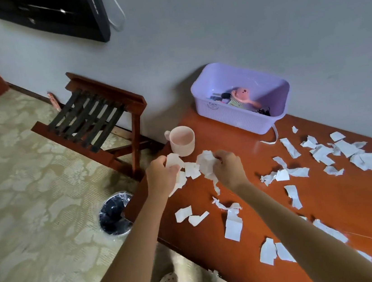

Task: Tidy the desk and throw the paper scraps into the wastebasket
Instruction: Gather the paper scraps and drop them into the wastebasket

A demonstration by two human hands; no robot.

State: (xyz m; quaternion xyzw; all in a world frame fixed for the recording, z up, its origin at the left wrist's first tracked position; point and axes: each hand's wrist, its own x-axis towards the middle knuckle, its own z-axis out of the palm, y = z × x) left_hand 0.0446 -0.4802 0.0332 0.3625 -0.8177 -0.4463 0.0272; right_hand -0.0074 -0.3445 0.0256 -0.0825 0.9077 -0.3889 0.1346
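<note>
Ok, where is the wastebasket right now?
In the head view the wastebasket stands on the floor at the left end of the desk, partly hidden by its corner, below the left hand and near the wooden rack.

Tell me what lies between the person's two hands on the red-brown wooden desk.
In the head view, small torn white paper scraps lie between the left hand and the right hand, both gripping more scraps.
</note>
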